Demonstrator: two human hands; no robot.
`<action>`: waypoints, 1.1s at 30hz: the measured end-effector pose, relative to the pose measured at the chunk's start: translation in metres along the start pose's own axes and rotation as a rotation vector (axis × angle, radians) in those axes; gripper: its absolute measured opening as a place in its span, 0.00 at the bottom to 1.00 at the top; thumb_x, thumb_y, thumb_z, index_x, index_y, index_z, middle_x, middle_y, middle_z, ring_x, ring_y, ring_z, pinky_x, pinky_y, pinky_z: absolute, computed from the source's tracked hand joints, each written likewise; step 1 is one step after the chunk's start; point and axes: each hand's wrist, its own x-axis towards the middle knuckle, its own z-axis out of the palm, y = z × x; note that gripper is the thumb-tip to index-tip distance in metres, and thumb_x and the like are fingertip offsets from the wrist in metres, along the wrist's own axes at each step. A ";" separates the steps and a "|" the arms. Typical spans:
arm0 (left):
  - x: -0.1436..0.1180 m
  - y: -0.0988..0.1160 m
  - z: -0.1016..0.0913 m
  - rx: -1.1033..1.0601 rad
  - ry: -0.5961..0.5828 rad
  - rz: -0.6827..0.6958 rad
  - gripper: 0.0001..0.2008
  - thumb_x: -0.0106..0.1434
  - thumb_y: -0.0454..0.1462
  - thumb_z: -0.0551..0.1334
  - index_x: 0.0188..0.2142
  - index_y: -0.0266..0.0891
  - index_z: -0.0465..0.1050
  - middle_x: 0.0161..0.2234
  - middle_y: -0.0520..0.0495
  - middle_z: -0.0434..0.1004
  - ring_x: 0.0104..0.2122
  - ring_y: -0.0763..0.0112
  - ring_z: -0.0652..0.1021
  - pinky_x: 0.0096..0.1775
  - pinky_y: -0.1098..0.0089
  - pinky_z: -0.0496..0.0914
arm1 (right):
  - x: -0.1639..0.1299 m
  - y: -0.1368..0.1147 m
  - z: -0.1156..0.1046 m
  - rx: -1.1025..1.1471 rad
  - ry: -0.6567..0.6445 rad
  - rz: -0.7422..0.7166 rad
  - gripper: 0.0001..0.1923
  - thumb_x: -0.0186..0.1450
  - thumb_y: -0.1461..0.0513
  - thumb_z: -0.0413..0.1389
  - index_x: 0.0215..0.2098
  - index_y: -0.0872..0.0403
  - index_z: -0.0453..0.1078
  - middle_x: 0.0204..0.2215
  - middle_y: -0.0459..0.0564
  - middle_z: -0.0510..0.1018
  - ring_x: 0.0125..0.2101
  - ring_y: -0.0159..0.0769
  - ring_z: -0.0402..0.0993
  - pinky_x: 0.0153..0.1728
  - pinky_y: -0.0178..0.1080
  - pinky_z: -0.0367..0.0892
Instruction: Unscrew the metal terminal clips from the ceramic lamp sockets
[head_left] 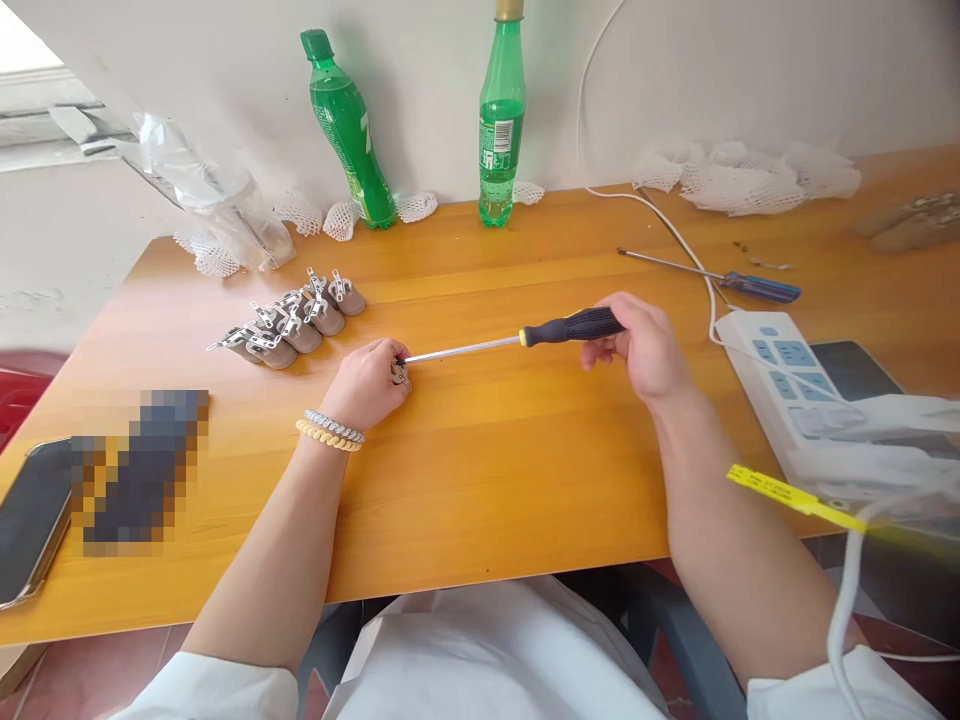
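Observation:
My left hand (pixel 371 382) is closed around a small part with a metal face (pixel 399 371), most of it hidden by the fingers. My right hand (pixel 637 345) grips the black handle of a screwdriver (pixel 570 327) at its end. The long shaft points left, and its tip meets the metal face in my left hand. Left of that hand stand several brown cylindrical pieces with metal brackets on top (pixel 296 318), grouped closely on the wooden table (pixel 495 470).
Two green bottles (pixel 352 140) stand against the wall. A second screwdriver (pixel 757 287) and a white power strip (pixel 776 370) lie to the right, with white cables. White foam nets (pixel 750 178) line the back. A phone (pixel 34 520) rests at the left edge, near a blurred dark object (pixel 146 480).

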 end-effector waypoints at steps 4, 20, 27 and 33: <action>-0.001 0.009 -0.004 -0.117 0.006 -0.010 0.13 0.48 0.36 0.59 0.37 0.39 0.70 0.34 0.45 0.77 0.34 0.61 0.77 0.40 0.63 0.72 | 0.004 -0.001 0.001 0.145 0.048 0.048 0.16 0.59 0.51 0.59 0.35 0.50 0.60 0.21 0.46 0.76 0.21 0.41 0.77 0.15 0.35 0.59; -0.005 0.005 -0.006 -0.266 -0.012 0.062 0.14 0.50 0.38 0.59 0.36 0.37 0.75 0.28 0.49 0.77 0.26 0.70 0.74 0.34 0.69 0.70 | 0.008 0.001 -0.002 0.205 0.118 0.106 0.10 0.57 0.58 0.57 0.33 0.51 0.61 0.16 0.44 0.74 0.14 0.35 0.71 0.13 0.34 0.57; -0.010 0.007 -0.017 -0.559 -0.222 0.053 0.14 0.51 0.37 0.57 0.36 0.35 0.73 0.20 0.54 0.66 0.21 0.74 0.65 0.26 0.71 0.60 | 0.009 0.003 -0.003 0.216 0.151 0.092 0.10 0.55 0.57 0.58 0.32 0.50 0.62 0.15 0.42 0.72 0.13 0.33 0.69 0.12 0.34 0.58; -0.009 -0.006 -0.009 -1.121 -0.309 -0.068 0.25 0.63 0.44 0.48 0.48 0.30 0.73 0.27 0.43 0.75 0.30 0.64 0.73 0.34 0.65 0.65 | 0.010 0.006 -0.005 0.213 0.142 0.119 0.10 0.55 0.56 0.58 0.31 0.49 0.63 0.15 0.41 0.71 0.13 0.32 0.68 0.12 0.35 0.58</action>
